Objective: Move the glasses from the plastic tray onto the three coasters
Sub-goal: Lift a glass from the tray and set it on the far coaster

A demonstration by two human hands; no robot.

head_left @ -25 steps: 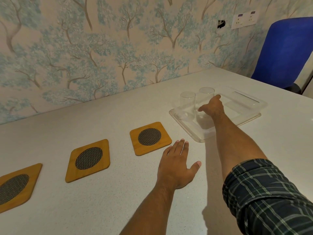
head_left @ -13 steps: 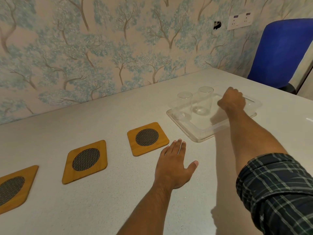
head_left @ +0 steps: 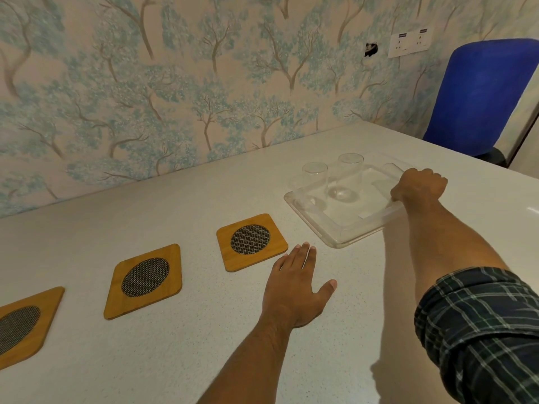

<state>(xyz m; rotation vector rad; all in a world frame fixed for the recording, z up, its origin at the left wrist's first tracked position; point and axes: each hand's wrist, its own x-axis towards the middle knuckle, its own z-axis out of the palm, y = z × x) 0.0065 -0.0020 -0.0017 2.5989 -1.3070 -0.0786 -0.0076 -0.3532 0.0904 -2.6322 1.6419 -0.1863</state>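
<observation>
A clear plastic tray (head_left: 344, 234) lies on the table at the right. Two clear glasses stand upright at its far left end: one (head_left: 315, 182) nearer the coasters, one (head_left: 350, 174) behind it. My right hand (head_left: 418, 188) sits at the tray's right rim with its fingers curled over the edge; anything under it is hidden. Three wooden coasters with dark mesh centres lie bare in a row: right (head_left: 252, 242), middle (head_left: 145, 279), left (head_left: 20, 325). My left hand (head_left: 297, 284) lies flat and open on the table, just right of the right coaster.
A wall with tree-patterned paper runs along the table's far edge, with a white socket plate (head_left: 409, 42) on it. A blue chair (head_left: 481, 94) stands beyond the table's far right corner. The speckled white table (head_left: 175, 360) stretches toward me.
My right hand has moved from the tray's middle, beside the glasses, rightward to the tray's right rim and curled shut there. My left hand has stayed flat on the table.
</observation>
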